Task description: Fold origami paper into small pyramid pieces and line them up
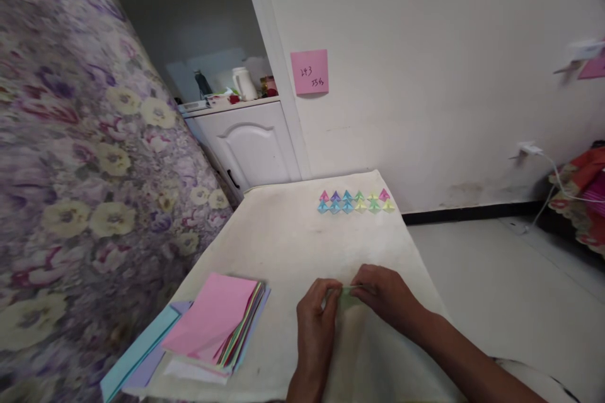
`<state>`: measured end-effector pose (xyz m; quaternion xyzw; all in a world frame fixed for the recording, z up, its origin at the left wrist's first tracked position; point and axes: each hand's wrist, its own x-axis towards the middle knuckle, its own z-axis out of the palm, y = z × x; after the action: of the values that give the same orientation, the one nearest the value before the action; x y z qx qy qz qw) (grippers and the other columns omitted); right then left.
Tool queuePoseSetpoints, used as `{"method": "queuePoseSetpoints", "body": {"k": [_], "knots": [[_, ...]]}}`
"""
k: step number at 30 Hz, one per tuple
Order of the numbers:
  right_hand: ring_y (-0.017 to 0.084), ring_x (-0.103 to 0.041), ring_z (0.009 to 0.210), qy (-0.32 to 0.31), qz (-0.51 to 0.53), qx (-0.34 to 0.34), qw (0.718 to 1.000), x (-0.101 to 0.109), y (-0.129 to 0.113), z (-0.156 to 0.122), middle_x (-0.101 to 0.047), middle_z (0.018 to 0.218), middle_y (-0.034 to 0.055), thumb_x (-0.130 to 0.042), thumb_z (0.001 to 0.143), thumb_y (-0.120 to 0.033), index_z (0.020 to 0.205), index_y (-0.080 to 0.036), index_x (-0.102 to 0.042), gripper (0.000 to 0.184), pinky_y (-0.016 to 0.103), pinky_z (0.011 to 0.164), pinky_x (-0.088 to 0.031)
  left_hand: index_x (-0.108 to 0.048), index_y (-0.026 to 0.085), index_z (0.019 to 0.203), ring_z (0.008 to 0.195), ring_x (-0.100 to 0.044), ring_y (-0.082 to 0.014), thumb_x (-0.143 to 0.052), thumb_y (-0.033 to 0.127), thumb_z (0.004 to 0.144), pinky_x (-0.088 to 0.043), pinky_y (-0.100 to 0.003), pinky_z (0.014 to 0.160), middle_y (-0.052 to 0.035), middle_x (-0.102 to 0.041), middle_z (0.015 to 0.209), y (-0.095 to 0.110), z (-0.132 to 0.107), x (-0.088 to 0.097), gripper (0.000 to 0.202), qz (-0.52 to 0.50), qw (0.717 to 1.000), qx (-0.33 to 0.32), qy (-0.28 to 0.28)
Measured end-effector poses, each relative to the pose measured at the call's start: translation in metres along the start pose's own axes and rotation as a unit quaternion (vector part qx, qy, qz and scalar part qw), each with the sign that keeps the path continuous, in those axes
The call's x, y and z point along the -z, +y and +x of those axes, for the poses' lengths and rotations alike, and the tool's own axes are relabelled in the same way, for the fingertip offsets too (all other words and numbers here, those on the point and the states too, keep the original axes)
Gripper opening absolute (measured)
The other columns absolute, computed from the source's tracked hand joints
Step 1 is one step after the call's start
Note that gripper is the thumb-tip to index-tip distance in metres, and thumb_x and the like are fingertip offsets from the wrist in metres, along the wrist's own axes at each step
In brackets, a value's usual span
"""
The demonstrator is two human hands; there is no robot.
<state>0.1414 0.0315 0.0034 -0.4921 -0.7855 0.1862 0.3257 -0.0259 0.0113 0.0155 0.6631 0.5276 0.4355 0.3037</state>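
Observation:
Near the front edge of the cloth-covered table (283, 227), a small piece of light green paper (348, 299) is held up between both hands. My left hand (320, 308) pinches its left side with thumb and fingers. On the other side, my right hand (385, 289) grips the paper's right edge. Fingers cover much of it, so its exact folds cannot be made out. Farther back on the table stand several small folded paper pieces (347, 204) in two rows, in pink, purple, blue, green and yellow.
A stack of coloured paper (212, 321), pink on top, lies at the table's left, with blue and lilac sheets (142, 352) beside it. A flowered curtain (108, 201) hangs along the left. Behind are a white cabinet (255, 148) and a wall bearing a pink note (309, 72).

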Motion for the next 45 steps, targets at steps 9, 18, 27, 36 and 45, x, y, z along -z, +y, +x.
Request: {"method": "queuePoseSetpoints", "body": {"k": [9,18,27,36,45], "knots": [[0.010,-0.039,0.049,-0.090,0.224,-0.143,0.960,-0.004,0.012,-0.001,-0.047,0.049,-0.0045,-0.065,0.068,-0.034,0.054,-0.017,-0.057,0.023,0.021,0.046,-0.025,-0.064,0.016,0.079,0.057,-0.054,-0.0129,-0.068,0.032,0.068,-0.040,-0.019,0.050,0.0011,-0.060,0.063,-0.011,0.006,0.002,0.019,-0.180,0.970,0.139,0.089],[0.009,-0.038,0.046,-0.061,0.359,-0.199,0.910,-0.004,0.014,0.006,-0.047,0.049,-0.0044,-0.064,0.068,-0.036,0.056,-0.015,-0.056,0.025,0.021,0.045,-0.027,-0.061,0.015,0.095,0.059,-0.056,-0.0145,-0.067,0.043,0.065,-0.041,-0.021,0.051,-0.0025,-0.064,0.069,0.004,0.007,-0.005,0.041,-0.362,0.911,0.187,0.066],[0.009,-0.038,0.046,-0.057,0.349,-0.202,0.913,-0.007,0.013,0.006,-0.048,0.049,-0.0037,-0.064,0.068,-0.039,0.055,-0.016,-0.055,0.027,0.021,0.045,-0.027,-0.059,0.013,0.071,0.052,-0.051,-0.0108,-0.067,0.036,0.069,-0.041,-0.021,0.054,0.0019,-0.057,0.056,-0.002,0.005,-0.004,0.024,-0.331,0.921,0.186,0.085],[0.009,-0.038,0.046,-0.035,0.371,-0.205,0.905,-0.015,0.014,0.000,-0.046,0.049,-0.0049,-0.064,0.067,-0.042,0.056,-0.017,-0.050,0.031,0.021,0.045,-0.028,-0.062,0.015,0.077,0.055,-0.053,-0.0114,-0.068,0.041,0.066,-0.042,-0.022,0.055,0.0013,-0.060,0.062,0.012,0.005,-0.005,0.029,-0.402,0.893,0.192,0.070],[0.008,-0.038,0.044,-0.025,0.433,-0.222,0.873,-0.031,0.023,-0.009,-0.044,0.049,-0.0058,-0.063,0.066,-0.049,0.060,-0.017,-0.049,0.035,0.021,0.043,-0.029,-0.064,0.011,0.070,0.047,-0.050,-0.0111,-0.071,0.038,0.064,-0.038,-0.022,0.047,-0.0008,-0.061,0.055,-0.023,0.009,-0.033,0.029,-0.345,0.911,0.226,0.025]]}}
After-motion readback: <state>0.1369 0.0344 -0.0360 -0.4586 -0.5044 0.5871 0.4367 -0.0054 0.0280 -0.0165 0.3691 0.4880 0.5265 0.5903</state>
